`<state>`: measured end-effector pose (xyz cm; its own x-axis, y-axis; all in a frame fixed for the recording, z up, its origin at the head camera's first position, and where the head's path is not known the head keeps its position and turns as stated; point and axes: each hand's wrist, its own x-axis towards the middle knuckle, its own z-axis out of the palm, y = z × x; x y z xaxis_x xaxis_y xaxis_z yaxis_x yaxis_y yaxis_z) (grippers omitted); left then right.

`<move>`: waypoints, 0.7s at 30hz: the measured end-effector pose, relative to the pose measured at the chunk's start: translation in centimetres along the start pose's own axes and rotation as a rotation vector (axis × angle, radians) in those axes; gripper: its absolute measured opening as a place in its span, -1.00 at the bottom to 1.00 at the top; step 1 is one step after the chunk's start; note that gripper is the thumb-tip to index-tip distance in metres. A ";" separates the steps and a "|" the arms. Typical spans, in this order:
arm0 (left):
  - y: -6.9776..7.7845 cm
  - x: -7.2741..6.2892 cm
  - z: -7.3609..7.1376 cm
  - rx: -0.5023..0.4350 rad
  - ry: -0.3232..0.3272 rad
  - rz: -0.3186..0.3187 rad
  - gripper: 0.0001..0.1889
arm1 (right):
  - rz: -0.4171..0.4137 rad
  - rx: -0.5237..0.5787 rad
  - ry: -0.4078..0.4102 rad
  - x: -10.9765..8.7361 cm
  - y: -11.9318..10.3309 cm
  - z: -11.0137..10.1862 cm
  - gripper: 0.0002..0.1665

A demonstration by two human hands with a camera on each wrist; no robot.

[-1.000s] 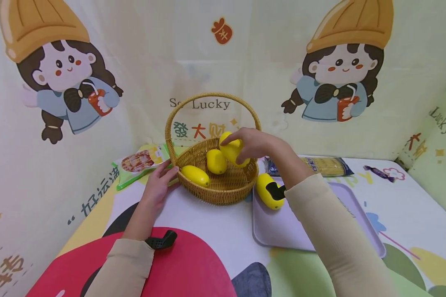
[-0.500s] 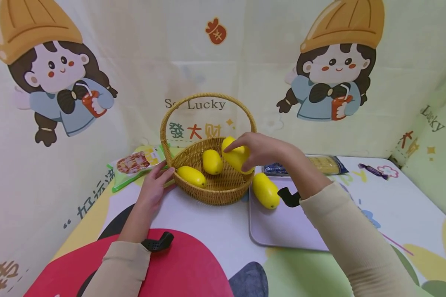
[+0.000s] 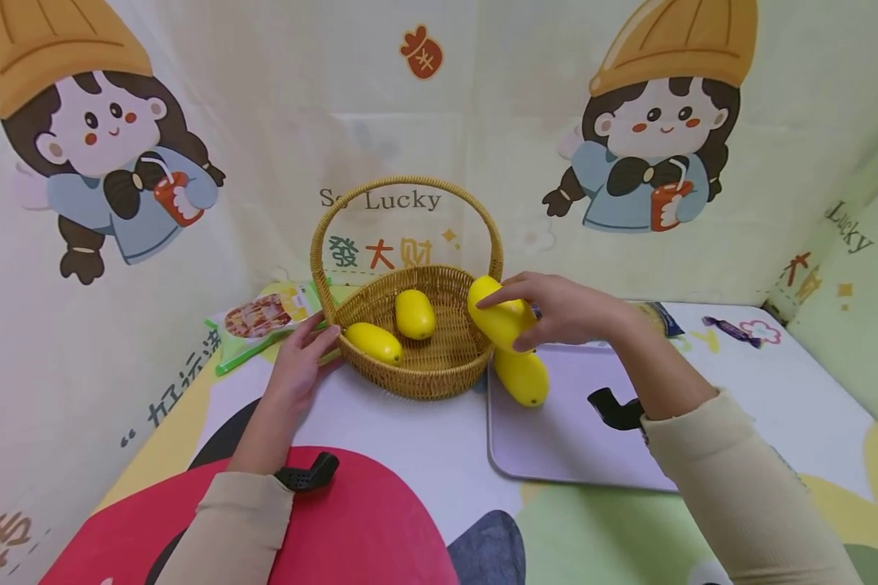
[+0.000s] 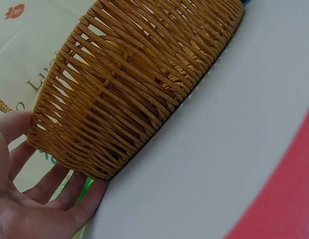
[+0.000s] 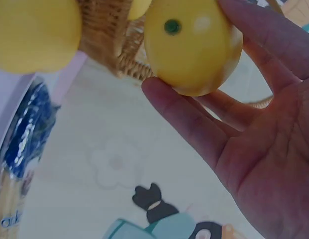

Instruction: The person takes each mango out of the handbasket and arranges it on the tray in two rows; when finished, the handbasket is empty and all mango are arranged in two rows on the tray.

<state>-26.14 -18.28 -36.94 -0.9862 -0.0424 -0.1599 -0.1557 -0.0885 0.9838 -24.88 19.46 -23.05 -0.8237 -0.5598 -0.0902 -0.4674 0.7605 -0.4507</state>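
My right hand [image 3: 571, 309] grips a smooth yellow mango [image 3: 493, 313] between thumb and fingers, above the right end of a wicker basket [image 3: 439, 383] and the tray. The right wrist view shows its green stem spot, with the fingertips [image 5: 156, 89] round that mango. My left hand [image 3: 296, 366] holds the basket's left end; in the left wrist view the thumb [image 4: 15, 124] is at the rim and the fingers lie along the outer side. Inside the basket lie an upright-leaning mango [image 3: 415, 314] and a second mango [image 3: 373, 342]. Another mango [image 3: 521, 380] rests on the tray's left edge, partly covered.
A lilac tray [image 3: 578, 443] lies right of the basket. Behind it is a spaghetti packet [image 3: 654, 317], mostly hidden by my right arm, and a purple wrapped candy [image 3: 735, 331]. A green-edged food bag [image 3: 263, 317] lies left of the basket. The basket handle [image 3: 410, 180] arches high.
My right hand has carried the mango rightward, from over the basket's inside to beyond its right rim, overlapping the mango on the tray. My left hand stays at the basket.
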 end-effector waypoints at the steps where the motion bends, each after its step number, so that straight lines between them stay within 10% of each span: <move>1: 0.0 0.0 0.0 -0.003 -0.001 0.000 -0.30 | 0.002 0.008 0.002 -0.3 0.3 -0.1 -0.31; 21: 0.0 0.3 -0.1 0.008 -0.015 0.004 -0.31 | 0.073 0.103 0.040 -6.1 4.6 -1.2 -0.33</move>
<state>-26.46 -18.43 -36.95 -0.9876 -0.0274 -0.1548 -0.1521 -0.0806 0.9851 -22.40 26.75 -23.50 -0.8677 -0.4885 -0.0915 -0.3717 0.7600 -0.5331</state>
